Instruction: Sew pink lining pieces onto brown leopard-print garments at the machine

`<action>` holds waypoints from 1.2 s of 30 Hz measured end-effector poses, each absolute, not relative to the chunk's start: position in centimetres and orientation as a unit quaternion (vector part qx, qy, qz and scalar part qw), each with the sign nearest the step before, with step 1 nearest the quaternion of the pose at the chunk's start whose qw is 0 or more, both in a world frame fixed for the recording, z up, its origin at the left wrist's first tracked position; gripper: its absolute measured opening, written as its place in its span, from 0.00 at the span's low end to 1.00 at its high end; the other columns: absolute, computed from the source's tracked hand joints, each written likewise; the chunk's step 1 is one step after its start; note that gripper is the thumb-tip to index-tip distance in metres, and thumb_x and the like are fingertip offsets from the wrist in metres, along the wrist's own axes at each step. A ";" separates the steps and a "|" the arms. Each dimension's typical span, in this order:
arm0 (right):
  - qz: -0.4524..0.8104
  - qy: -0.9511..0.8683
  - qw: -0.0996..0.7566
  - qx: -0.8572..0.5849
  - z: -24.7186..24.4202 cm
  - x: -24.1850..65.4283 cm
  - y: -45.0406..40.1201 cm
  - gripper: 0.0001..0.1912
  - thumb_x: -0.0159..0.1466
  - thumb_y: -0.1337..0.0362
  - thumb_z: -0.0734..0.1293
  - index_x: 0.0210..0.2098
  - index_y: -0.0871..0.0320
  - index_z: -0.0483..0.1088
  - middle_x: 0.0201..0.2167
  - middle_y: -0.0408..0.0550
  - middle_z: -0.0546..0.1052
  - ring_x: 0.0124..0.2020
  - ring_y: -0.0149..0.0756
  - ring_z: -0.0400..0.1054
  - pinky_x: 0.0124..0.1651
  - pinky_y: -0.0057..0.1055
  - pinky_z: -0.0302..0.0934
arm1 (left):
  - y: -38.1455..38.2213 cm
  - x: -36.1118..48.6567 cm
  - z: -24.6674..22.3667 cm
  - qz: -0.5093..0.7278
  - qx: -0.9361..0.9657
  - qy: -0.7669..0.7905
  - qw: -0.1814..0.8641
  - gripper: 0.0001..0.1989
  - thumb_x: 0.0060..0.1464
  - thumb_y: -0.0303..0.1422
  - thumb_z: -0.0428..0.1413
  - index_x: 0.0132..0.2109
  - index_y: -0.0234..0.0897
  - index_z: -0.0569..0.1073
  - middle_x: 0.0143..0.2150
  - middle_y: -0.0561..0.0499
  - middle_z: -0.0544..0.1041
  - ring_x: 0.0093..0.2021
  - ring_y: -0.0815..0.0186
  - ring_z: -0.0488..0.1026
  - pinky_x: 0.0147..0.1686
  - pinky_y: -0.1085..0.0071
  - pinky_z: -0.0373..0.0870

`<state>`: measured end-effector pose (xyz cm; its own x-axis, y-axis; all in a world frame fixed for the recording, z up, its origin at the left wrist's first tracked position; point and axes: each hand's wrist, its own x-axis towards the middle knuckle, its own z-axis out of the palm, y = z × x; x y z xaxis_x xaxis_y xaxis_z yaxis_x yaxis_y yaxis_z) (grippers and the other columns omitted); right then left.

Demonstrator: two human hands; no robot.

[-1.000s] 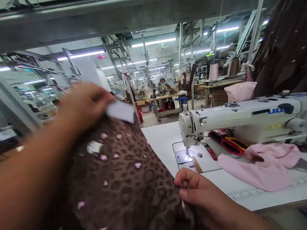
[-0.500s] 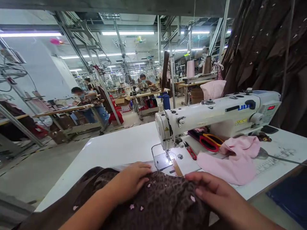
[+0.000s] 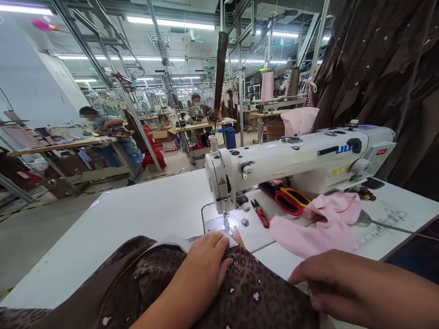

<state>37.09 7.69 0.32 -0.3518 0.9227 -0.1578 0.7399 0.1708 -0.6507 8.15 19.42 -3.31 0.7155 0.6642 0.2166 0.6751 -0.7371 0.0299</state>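
Observation:
Brown leopard-print fabric (image 3: 267, 297) with small pink marks spreads over the front of the white table. My left hand (image 3: 206, 256) bears on its upper edge, fingers close together and thumb bent, just in front of the presser foot (image 3: 226, 221). A pale strip (image 3: 171, 241) runs along the cloth left of that hand. Farther right, my right hand (image 3: 329, 278) is closed on the fabric's side edge, its fingertips partly hidden. The white sewing machine (image 3: 274, 167) stands beyond both hands, its needle area lit.
Right of the needle lie red thread snips (image 3: 260, 214), scissors with red and yellow handles (image 3: 290, 201) and a pink cloth (image 3: 318, 233). Brown garments (image 3: 373, 82) hang at the right. Two people sit at machines farther back.
My right hand has moved right and toward me, and the fabric edge between the hands now runs straighter. My left hand sits closer to the presser foot. The view has shifted.

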 end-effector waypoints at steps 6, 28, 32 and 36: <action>0.075 -0.894 0.177 -0.406 -0.7 30.6 15.8 0.11 0.71 0.68 0.64 0.50 0.60 0.75 0.50 0.50 0.79 0.51 0.42 0.71 0.54 0.35 0.66 | 20.3 7.5 -4.0 -0.133 -0.934 -0.322 0.084 0.15 0.58 0.32 0.60 0.52 0.39 0.71 0.57 0.44 0.79 0.57 0.52 0.77 0.55 0.49 0.77; 0.013 -0.897 0.194 -0.397 -5.3 29.9 17.7 0.17 0.76 0.60 0.59 0.54 0.65 0.71 0.58 0.54 0.75 0.57 0.46 0.67 0.60 0.43 0.64 | 21.3 8.7 -5.3 -0.171 -0.918 -0.280 0.221 0.16 0.61 0.35 0.51 0.54 0.34 0.70 0.53 0.38 0.81 0.52 0.50 0.79 0.44 0.55 0.73; 0.017 -0.897 0.196 -0.396 -5.2 30.0 17.6 0.17 0.76 0.61 0.58 0.54 0.65 0.71 0.58 0.54 0.75 0.58 0.46 0.67 0.59 0.42 0.63 | 21.5 8.7 -5.1 -0.185 -0.916 -0.270 0.231 0.15 0.66 0.37 0.46 0.53 0.36 0.71 0.52 0.41 0.82 0.50 0.53 0.80 0.44 0.57 0.72; 0.026 -0.895 0.206 -0.396 -5.1 30.0 17.5 0.17 0.76 0.62 0.58 0.56 0.65 0.70 0.59 0.53 0.74 0.59 0.46 0.65 0.60 0.42 0.62 | 21.5 8.8 -5.0 -0.179 -0.917 -0.263 0.241 0.17 0.68 0.38 0.44 0.54 0.34 0.71 0.53 0.41 0.82 0.49 0.54 0.81 0.46 0.58 0.71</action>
<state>30.01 17.51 -5.14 -0.6016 0.7193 0.3473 0.6982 0.6848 -0.2087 8.78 21.51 -5.00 0.7981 0.3957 0.4544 0.5679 -0.7459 -0.3480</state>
